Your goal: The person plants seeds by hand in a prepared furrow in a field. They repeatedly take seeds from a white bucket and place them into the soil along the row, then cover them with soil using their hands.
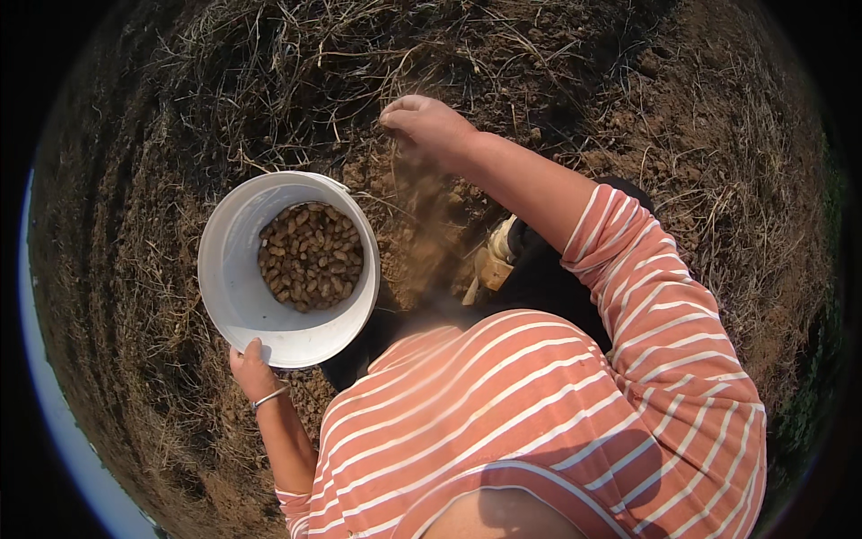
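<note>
My left hand (254, 369) grips the near rim of a white plastic bucket (225, 269), thumb over the edge. Unshelled peanuts (313, 256) cover the bucket's bottom; its mouth faces up towards me. Out in front, past the bucket's right side, my right hand (427, 128) is held over the soil with its fingers curled inward. Its palm side is hidden, so whether anything is inside cannot be told. A brown blur of dust or loose soil (431, 222) hangs between that hand and my body.
Dry plant stems (323, 67) lie tangled across the ground ahead. Clumpy brown soil (626, 128) shows among them on the right. A soiled shoe (497, 259) is beside my dark-clothed leg (552, 276). Green plants (801, 418) grow at the far right rim.
</note>
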Demonstrator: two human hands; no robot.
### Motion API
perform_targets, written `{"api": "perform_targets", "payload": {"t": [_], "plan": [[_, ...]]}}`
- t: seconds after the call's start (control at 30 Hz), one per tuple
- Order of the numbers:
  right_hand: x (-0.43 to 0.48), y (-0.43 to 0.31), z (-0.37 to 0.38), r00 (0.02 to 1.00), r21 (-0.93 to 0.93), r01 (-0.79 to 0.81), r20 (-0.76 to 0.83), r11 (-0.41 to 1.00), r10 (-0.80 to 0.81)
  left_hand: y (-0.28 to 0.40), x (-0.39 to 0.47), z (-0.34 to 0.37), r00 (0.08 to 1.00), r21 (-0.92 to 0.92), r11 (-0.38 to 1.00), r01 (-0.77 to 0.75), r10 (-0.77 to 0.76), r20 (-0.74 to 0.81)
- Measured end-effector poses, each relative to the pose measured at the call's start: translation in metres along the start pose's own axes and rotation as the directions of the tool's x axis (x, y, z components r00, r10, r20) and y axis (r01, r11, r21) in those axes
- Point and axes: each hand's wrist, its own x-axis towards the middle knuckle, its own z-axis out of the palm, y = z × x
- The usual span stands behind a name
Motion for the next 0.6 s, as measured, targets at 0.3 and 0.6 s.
{"api": "perform_targets", "payload": {"t": [0.3,0.6], "plan": [[-0.040,-0.064,0.001,0.780,-0.448,0.625,0.317,0.640,-0.540,0.095,-0.004,0.108,0.978,-0.045,0.999,0.026,-0.016,0.209],[-0.009,-0.083,-0.186,0.870,-0.338,0.383,-0.179,0.859,-0.459,0.169,0.030,0.191,0.943,-0.236,0.966,0.107,-0.023,0.333]]}}
